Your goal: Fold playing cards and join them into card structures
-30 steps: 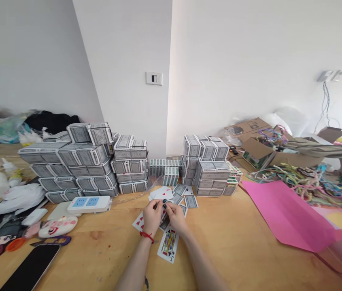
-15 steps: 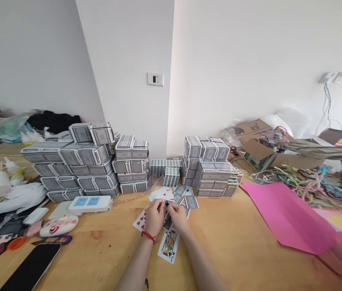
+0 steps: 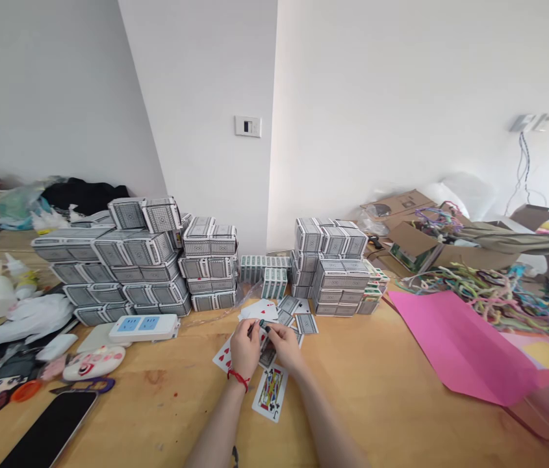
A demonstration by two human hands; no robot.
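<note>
Clamped in the grip of left hand (image 3: 243,348) and right hand (image 3: 286,348), fingertips together: small grey-patterned paper playing card (image 3: 268,355), dark back showing. Hovers tilted just above the light wooden worktop (image 3: 376,390). Below the wrists, a face-up jack card (image 3: 270,392); beside the left hand, a red hearts card (image 3: 224,356).

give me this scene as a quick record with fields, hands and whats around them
left hand: red string at wrist, fingertips meeting the right hand's among loose cards
right hand: dark nails, fingers curled; grip too small to tell
nearest cards: face card face up by the wrists; hearts card left of the left hand
behind: stacks of card boxes by the wall
left side: power strip, phone
right side: pink paper
surface: wooden table
</note>
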